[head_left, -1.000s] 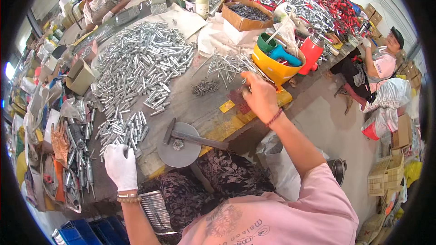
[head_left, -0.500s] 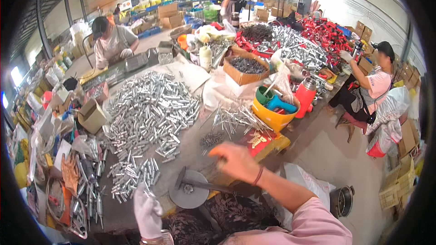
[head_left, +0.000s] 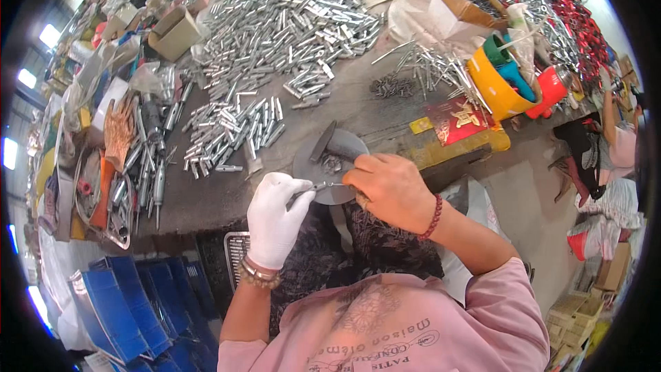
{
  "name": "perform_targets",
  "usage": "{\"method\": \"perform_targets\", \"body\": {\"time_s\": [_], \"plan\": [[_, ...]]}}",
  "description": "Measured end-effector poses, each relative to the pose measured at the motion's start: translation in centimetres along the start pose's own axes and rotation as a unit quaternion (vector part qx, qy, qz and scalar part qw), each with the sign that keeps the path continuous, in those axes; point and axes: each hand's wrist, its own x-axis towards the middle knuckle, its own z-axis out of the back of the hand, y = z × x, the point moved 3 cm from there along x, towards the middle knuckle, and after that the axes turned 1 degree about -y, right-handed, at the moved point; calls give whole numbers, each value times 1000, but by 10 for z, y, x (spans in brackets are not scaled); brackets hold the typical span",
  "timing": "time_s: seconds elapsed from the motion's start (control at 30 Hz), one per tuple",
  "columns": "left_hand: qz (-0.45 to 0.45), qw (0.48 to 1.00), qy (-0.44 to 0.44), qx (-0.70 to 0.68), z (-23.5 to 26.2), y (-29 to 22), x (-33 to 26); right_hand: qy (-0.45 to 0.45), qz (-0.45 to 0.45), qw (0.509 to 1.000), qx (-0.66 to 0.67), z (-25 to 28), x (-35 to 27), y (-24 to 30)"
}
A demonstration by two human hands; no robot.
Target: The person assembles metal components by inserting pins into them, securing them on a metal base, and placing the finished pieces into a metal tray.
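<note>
My left hand point(head_left: 279, 215), in a white glove, pinches a small slender metal part point(head_left: 319, 186) in front of my lap. My bare right hand point(head_left: 398, 189), with a beaded bracelet, pinches the thin bright end of a pin point(head_left: 336, 184) that meets this part. Just beyond the hands is a round grey metal disc point(head_left: 308, 158). A hammer point(head_left: 323, 140) lies across it, its handle running behind my right fingers. Past the left glove is a small heap of silver metal tubes point(head_left: 237, 131), and farther back a much larger pile of the same tubes point(head_left: 282, 27).
Long thin rods point(head_left: 434, 69) and small dark pins point(head_left: 394, 87) lie beside a red card point(head_left: 458, 120). A yellow container point(head_left: 499, 83) and a red flask point(head_left: 551, 89) stand at the right edge. Tools crowd the left; blue boxes point(head_left: 124, 303) are below.
The view has tilted down. My right hand has come back from near the dark pins, and my left has come in from the lower left. The two now meet over a small metal part.
</note>
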Motion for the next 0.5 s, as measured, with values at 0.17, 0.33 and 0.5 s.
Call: {"method": "perform_targets", "body": {"time_s": [0.17,0.33,0.5], "plan": [[-12,1000,5,23,7,-3,-4,-21,18,1000,2,-4,0,8],[-20,999,29,41,7,-3,-2,-26,29,999,-7,-5,-2,6],[-47,997,12,59,7,-4,4,-17,55,997,-41,-5,0,3]]}}
